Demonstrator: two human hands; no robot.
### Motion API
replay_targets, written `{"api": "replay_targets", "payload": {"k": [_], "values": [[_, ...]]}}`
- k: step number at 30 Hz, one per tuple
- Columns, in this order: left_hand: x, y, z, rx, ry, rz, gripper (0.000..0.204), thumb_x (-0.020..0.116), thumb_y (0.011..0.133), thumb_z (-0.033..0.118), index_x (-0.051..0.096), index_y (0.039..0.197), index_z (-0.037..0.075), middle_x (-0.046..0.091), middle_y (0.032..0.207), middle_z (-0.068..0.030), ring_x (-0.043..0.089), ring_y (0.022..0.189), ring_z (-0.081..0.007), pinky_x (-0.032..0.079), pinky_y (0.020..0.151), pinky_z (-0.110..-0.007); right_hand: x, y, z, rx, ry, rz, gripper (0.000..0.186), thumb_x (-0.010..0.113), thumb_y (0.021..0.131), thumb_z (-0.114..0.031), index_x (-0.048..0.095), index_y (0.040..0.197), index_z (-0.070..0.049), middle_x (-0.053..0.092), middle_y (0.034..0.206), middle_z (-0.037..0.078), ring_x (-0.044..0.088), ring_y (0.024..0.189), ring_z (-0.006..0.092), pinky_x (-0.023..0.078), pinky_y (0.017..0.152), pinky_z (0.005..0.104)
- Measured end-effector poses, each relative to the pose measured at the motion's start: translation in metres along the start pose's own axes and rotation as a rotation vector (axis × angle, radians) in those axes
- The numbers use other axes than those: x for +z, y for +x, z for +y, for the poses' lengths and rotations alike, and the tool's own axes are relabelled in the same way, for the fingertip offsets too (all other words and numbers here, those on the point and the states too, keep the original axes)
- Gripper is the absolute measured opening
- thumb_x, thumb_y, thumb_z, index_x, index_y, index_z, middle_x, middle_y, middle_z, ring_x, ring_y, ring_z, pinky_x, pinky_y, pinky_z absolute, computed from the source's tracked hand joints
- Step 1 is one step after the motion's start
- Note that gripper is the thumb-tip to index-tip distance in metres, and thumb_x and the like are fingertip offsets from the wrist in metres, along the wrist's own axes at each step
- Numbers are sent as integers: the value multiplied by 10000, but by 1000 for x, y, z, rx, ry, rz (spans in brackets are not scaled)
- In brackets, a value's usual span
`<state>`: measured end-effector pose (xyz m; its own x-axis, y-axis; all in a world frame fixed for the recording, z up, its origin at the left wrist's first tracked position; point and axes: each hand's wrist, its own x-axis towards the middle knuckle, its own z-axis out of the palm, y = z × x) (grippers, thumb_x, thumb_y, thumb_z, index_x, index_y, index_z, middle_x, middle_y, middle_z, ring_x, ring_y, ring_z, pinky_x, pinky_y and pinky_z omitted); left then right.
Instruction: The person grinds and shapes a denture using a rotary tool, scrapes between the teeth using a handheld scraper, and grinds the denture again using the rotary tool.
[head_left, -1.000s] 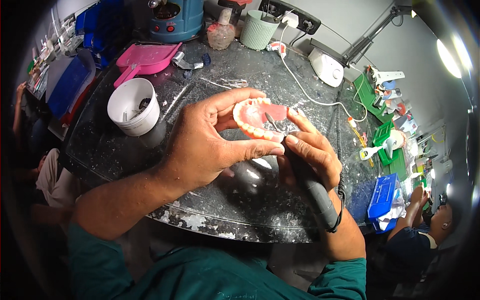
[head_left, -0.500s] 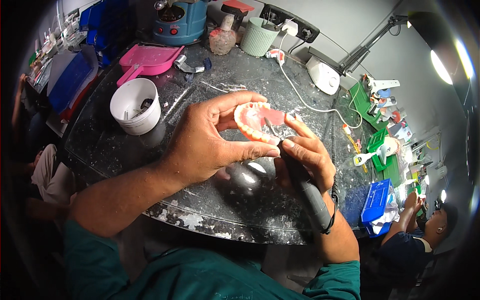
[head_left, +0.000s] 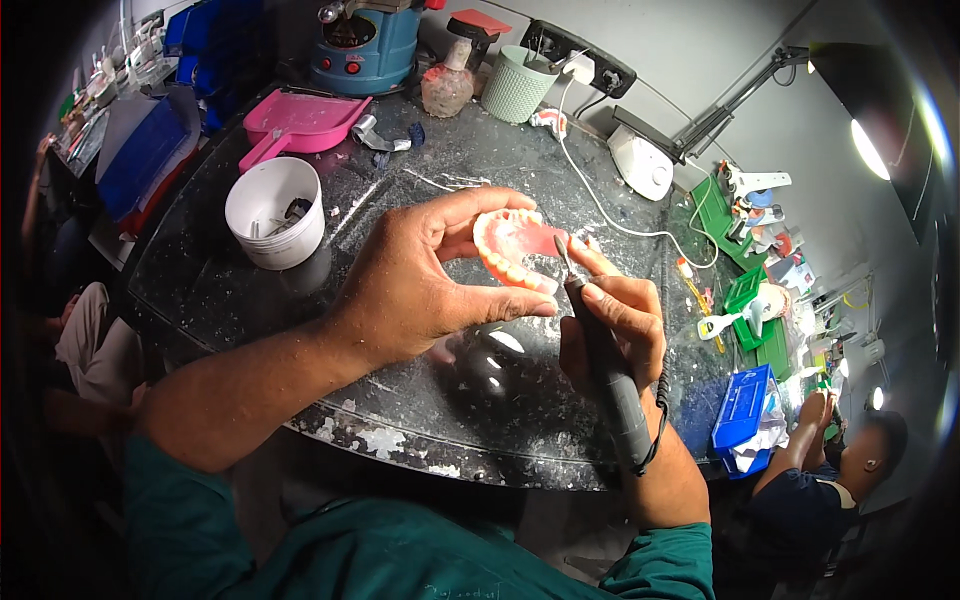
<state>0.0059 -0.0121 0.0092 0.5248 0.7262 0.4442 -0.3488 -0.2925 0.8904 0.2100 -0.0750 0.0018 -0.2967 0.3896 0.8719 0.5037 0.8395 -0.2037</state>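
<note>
A pink denture (head_left: 512, 240) with a curved row of cream teeth is held up over the dark bench. My left hand (head_left: 420, 270) grips it from the left, the thumb below and the fingers along its upper edge. In my right hand (head_left: 625, 315) is a black rotary handpiece (head_left: 606, 365), its cord trailing past the wrist. The handpiece's thin metal bur points up at the right end of the pink plate; whether it touches cannot be told. Some right fingertips are at the denture's right edge.
On the worn, dusty bench (head_left: 385, 440) stand a white tub (head_left: 275, 215), a pink dustpan (head_left: 305, 120), a bottle (head_left: 448, 85), a pale green basket (head_left: 517, 85) and a blue machine (head_left: 365, 55). A white control box (head_left: 640, 165) and bins (head_left: 745, 410) line the right. Another person (head_left: 820, 480) sits at right.
The bur has shifted from the middle of the pink plate to its right edge. My right hand and the handpiece have moved slightly, while my left hand keeps its grip on the denture.
</note>
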Motion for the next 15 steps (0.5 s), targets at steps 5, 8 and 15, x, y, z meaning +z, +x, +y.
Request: {"api": "replay_targets", "payload": {"k": [5,8,15], "values": [[-2,1,1,-24,-58,-36,705,815,708,-39,470,1322,-56,598,1232,-133,617,1070,-162,513,949,-306,-1,-3,3,16,87,7,407,704,758,99,535,1112,-10,559,966,161,610,1114,435,476,968,578],[-5,1,2,-20,-70,-58,702,812,708,-40,472,1322,-51,592,1240,-128,602,1093,-158,508,958,-306,-1,-2,3,-7,31,8,415,708,752,95,534,1115,-7,561,960,164,611,1114,431,478,970,571],[-5,3,2,-76,-116,-88,726,818,697,-32,465,1331,-38,593,1229,-122,604,1082,-158,508,960,-308,-3,-2,7,-48,11,7,263,654,892,-104,505,1078,8,563,948,204,630,1052,453,487,936,590]]}}
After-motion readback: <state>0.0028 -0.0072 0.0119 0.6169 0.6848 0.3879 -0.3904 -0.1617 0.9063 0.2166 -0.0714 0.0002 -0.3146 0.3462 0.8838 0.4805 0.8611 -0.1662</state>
